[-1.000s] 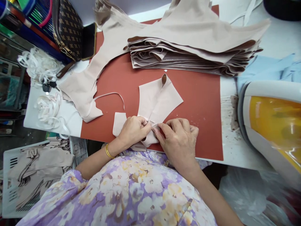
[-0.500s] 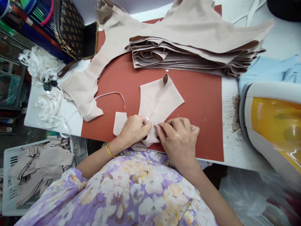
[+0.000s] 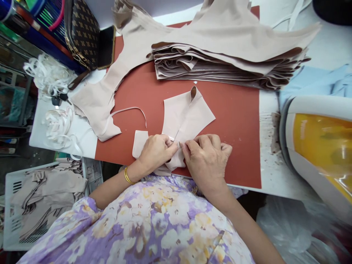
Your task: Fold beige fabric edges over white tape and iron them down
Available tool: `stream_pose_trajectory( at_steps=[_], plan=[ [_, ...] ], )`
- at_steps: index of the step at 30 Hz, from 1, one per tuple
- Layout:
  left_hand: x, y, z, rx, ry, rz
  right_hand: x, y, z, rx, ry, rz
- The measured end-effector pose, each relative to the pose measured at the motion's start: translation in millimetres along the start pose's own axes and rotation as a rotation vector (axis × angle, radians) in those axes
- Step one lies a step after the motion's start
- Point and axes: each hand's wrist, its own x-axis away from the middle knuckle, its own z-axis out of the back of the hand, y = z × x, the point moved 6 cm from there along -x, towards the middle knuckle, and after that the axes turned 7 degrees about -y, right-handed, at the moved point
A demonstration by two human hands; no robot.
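Observation:
A beige fabric piece [image 3: 188,115] lies folded on the reddish-brown board [image 3: 233,157], with a looped fold at its far end. At its near end my left hand [image 3: 156,148] pinches the cloth between thumb and fingers. Close beside it, my right hand [image 3: 207,157] pinches the same piece, thumb and forefinger together. A short white strip [image 3: 171,139] shows by the left fingertips. Left of that hand rests a small rounded beige fabric patch [image 3: 139,143]. The fabric's near edge hangs toward my lap, partly hidden by the hands.
Stacked beige fabric panels [image 3: 220,58] lie across the back of the board. A white and yellow appliance [image 3: 319,146] stands at the right. White tape coils [image 3: 57,124], a patterned pouch [image 3: 82,35] and a phone [image 3: 106,47] are at the left. Below, a white basket [image 3: 12,209] holds fabric pieces.
My right hand has shifted very slightly left, still pinching the fabric. My left hand stays nearly in place, and the cloth near the fingertips has moved a little.

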Motion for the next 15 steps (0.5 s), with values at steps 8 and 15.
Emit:
stream_pose_trajectory(
  at_steps=[8,15],
  plan=[
    [20.2,7.8,2.7,-0.29,0.357,-0.574,-0.6,0.1,-1.9,0.006,-0.024,-0.007],
    [23.3,9.4,0.5,-0.433,0.433,-0.63,-1.0,0.0,-1.4,-0.002,-0.024,-0.007]
  ],
)
